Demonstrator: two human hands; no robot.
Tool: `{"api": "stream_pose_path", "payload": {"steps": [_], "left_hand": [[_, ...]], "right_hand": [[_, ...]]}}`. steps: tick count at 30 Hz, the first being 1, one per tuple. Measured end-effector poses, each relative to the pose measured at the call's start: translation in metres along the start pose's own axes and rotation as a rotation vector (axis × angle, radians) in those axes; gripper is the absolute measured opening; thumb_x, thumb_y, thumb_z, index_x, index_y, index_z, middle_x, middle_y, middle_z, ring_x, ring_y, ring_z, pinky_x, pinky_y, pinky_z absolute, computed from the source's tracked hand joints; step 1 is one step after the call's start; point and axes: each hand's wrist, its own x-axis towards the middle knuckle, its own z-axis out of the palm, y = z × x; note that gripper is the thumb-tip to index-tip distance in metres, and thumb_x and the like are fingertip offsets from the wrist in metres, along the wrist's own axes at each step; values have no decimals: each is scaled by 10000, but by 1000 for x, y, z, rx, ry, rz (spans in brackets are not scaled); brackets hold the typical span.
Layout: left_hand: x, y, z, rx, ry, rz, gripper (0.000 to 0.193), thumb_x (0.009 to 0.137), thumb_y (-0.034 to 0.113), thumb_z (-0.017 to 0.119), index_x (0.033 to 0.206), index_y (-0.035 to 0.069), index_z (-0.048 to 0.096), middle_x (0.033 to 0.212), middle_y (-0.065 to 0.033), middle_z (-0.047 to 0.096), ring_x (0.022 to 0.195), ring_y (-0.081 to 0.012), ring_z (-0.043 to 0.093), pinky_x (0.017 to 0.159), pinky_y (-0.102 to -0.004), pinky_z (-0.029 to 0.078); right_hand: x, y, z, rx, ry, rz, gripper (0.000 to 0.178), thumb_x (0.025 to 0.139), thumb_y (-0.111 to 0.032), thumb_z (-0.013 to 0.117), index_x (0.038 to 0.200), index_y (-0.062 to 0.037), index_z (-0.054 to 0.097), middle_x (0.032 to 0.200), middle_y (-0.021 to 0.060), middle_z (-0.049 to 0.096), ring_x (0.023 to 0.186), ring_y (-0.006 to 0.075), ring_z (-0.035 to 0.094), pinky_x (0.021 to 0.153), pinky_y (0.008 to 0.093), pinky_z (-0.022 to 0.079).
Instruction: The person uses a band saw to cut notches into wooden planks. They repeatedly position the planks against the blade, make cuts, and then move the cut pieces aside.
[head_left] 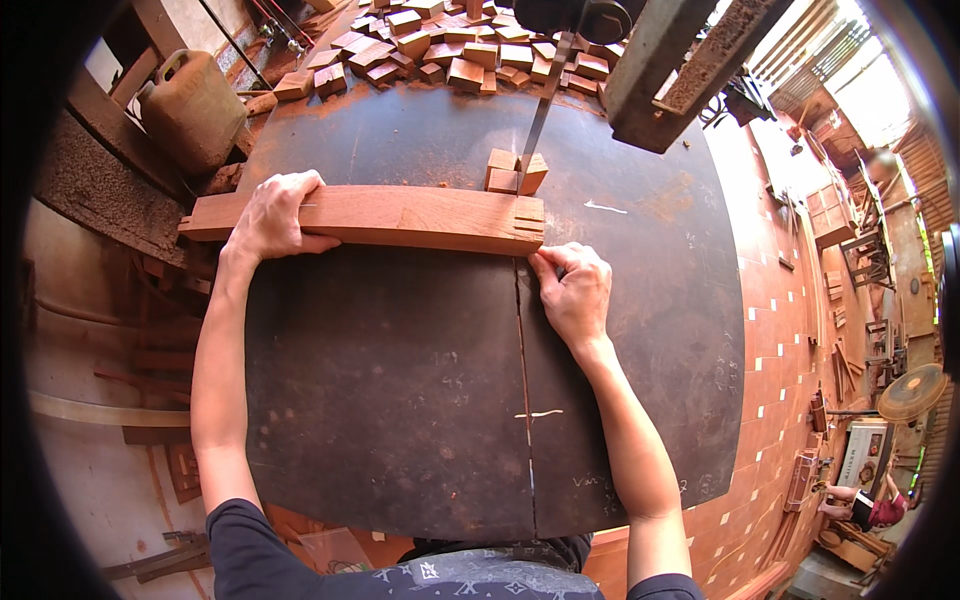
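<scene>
Wooden plank (390,215): lies crosswise on the dark counter (400,400), its right end at the saw blade (540,115). Your left hand (272,212) grips its left part; your right hand (572,290) presses fingertips against its near right corner. Cut blocks (515,172) sit just behind.

tan plastic jerrycan (192,108), upper left
</scene>
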Motion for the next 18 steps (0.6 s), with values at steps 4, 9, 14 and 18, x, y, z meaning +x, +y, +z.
{"api": "stream_pose_path", "payload": {"steps": [4, 9, 14, 18], "left_hand": [[0, -1, 0, -5, -11, -11, 652, 623, 291, 1036, 1058, 53, 612, 987, -186, 698, 973, -444, 675, 877, -502, 541], [3, 2, -1, 36, 27, 17, 616, 640, 331, 1026, 1034, 52, 643, 963, -188, 734, 953, -430, 713, 875, -500, 574], [2, 3, -3, 39, 14, 5, 621, 641, 336, 1026, 1035, 50, 640, 963, -188, 733, 951, -429, 713, 869, -501, 575], [2, 2, -2, 33, 21, 17, 621, 643, 337, 1025, 1034, 48, 638, 963, -191, 732, 946, -434, 713, 859, -502, 575]], "right_hand": [[0, -1, 0, 0, -7, 4, 126, 918, -136, 837, 998, -39, 852, 936, 149, 778, 920, 360, 723, 860, 459, 563], [1, 2, 0, 3, -8, 6, 130, 913, -141, 843, 996, -42, 854, 936, 148, 781, 915, 358, 725, 856, 458, 563], [1, 2, -2, -1, -24, 1, 136, 905, -144, 852, 998, -45, 858, 928, 144, 783, 905, 354, 725, 852, 456, 564], [1, 1, -2, 8, -15, -8, 134, 908, -142, 848, 999, -45, 858, 938, 142, 790, 901, 352, 728, 846, 456, 567]]}}
